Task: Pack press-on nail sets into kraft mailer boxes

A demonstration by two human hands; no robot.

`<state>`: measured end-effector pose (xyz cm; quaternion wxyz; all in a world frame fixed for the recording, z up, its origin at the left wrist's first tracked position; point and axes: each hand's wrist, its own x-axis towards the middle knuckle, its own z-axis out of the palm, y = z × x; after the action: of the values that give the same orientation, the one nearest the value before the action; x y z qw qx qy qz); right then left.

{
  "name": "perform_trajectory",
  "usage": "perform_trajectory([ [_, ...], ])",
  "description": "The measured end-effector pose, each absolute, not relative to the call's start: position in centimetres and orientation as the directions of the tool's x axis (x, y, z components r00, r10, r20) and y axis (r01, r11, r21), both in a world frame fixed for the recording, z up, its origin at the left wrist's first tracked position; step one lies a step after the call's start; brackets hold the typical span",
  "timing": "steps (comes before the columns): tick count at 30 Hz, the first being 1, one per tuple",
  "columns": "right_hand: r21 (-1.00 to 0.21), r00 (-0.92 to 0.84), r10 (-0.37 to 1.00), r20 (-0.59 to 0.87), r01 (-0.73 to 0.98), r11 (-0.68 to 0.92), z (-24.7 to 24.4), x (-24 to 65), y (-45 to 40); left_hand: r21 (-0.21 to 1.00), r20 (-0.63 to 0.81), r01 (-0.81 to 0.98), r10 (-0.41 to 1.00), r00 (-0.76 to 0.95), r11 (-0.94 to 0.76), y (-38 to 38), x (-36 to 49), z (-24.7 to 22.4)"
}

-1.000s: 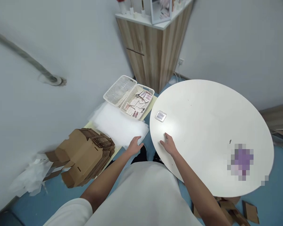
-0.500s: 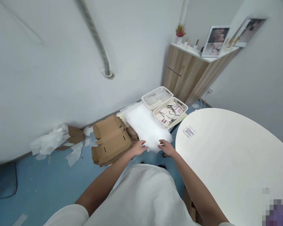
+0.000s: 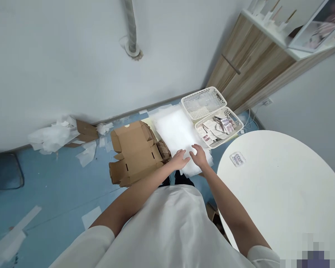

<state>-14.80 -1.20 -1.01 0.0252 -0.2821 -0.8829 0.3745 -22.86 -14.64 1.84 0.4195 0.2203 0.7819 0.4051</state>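
Note:
A stack of thin white sheets (image 3: 174,128) lies between flattened brown cardboard boxes (image 3: 136,147) on its left and two white baskets on its right. My left hand (image 3: 179,160) is over the near part of the sheets, fingers apart, holding nothing. Close beside it, my right hand (image 3: 198,155) is also over the sheets, its fingers spread and slightly curled with nothing in them. Whether either hand touches the sheets cannot be told. The nearer basket (image 3: 219,127) holds many small packets; the farther basket (image 3: 203,103) has clear and white pieces inside.
On the right stands a round white table (image 3: 279,186) with a small clear packet (image 3: 238,159) on it. A wooden cabinet (image 3: 257,59) is at the back right. Crumpled white wrapping (image 3: 54,136) and cardboard lie along the wall, and a dark chair (image 3: 5,172) is far left.
The view has tipped down and come closer to the stack. Both hands have moved forward over the sheets and nearer to each other, still with fingers apart.

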Motion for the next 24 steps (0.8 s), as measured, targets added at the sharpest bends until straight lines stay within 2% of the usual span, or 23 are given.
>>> perform_trajectory([
  [3, -0.655, -0.861, 0.451, -0.236, 0.484, 0.581, -3.0, -16.9, -0.3, 0.797, -0.559, -0.18, 0.592, -0.58, 0.576, -12.0, -24.2, 0.6],
  [6, -0.638, -0.857, 0.458, -0.236, 0.492, 0.592, -4.9, -18.6, 0.5, 0.761, -0.631, -0.365, 0.481, -0.608, 0.536, -9.8, -25.2, -1.3],
  [9, -0.604, -0.869, 0.431, -0.245, 0.484, 0.633, -6.0, -19.4, 0.8, 0.728, -0.673, -0.474, 0.386, -0.631, 0.495, -8.8, -25.7, -3.2],
  [12, -0.586, -0.904, 0.333, -0.269, 0.428, 0.688, -6.0, -19.6, 0.2, 0.724, -0.676, -0.507, 0.336, -0.656, 0.468, -8.7, -25.8, -4.5],
  [16, -0.625, -0.932, 0.178, -0.315, 0.344, 0.701, -5.1, -19.4, -1.3, 0.748, -0.652, -0.514, 0.322, -0.687, 0.42, -8.8, -26.0, -5.4],
  [20, -0.693, -0.947, 0.079, -0.31, 0.282, 0.664, -4.3, -19.4, -1.9, 0.693, -0.696, -0.586, 0.177, -0.696, 0.421, -8.7, -26.7, -6.1],
  [22, -0.721, -0.955, 0.084, -0.285, 0.272, 0.638, -4.1, -19.5, -1.6, 0.674, -0.709, -0.616, 0.122, -0.695, 0.409, -8.9, -27.0, -6.5],
  [24, -0.715, -0.947, 0.189, -0.259, 0.32, 0.622, -4.0, -19.6, -1.0, 0.66, -0.723, -0.641, 0.101, -0.683, 0.391, -9.2, -27.2, -6.7],
])
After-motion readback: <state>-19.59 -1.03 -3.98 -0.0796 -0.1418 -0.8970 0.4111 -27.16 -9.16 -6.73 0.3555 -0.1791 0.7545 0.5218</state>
